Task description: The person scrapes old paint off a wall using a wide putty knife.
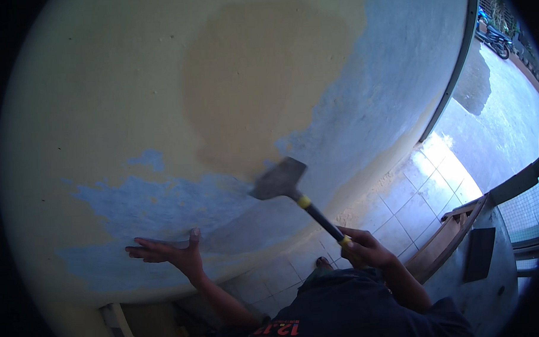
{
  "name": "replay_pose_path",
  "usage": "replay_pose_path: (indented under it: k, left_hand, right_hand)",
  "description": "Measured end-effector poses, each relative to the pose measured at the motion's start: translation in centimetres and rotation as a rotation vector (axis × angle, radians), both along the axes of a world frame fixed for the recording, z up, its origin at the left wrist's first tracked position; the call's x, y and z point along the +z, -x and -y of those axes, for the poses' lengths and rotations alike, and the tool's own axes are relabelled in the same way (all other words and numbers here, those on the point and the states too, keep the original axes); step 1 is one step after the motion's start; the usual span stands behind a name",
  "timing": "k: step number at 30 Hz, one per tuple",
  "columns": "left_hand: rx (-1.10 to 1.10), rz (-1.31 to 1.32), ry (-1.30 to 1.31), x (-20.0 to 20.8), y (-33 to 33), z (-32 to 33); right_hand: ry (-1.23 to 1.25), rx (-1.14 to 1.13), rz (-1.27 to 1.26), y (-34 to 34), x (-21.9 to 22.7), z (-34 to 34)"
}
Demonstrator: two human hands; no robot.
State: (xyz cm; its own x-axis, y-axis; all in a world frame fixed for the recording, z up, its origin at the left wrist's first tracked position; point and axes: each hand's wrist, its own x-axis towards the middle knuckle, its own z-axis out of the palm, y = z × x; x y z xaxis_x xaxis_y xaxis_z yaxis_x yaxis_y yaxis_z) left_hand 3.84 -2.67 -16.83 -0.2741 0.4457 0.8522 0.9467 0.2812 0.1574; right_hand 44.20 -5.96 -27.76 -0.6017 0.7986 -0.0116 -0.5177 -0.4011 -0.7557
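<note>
Right hand (367,249): fingers wrapped round handle end of scraper (304,202), blade up and left of hand, at or near wall. Left hand (174,253): fingers spread, thumb apart, at wall; contact uncertain. Grey band (146,202) around and above left hand, running up beyond right, seems scraped. Yellow coat (113,102) farther above both hands, darker patch (248,80) included, looks left; job apparently partway.

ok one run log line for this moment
right hand: gripping black-and-yellow-handled wide metal scraper | left hand: open, fingers spread, near patchy yellow-and-grey wall | wall contact: unclear
</note>
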Motion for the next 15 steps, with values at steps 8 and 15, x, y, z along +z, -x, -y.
replay_pose_path:
  k: [8,15]
  left_hand:
    - [-0.021,-0.007,-0.013,0.3,0.6,0.7]
    - [-0.070,0.052,-0.035,0.0,0.3,-0.1]
  right_hand:
    - [-0.001,0.046,-0.028,2.3,0.8,1.0]
    - [-0.014,0.039,-0.038,3.9,1.8,0.2]
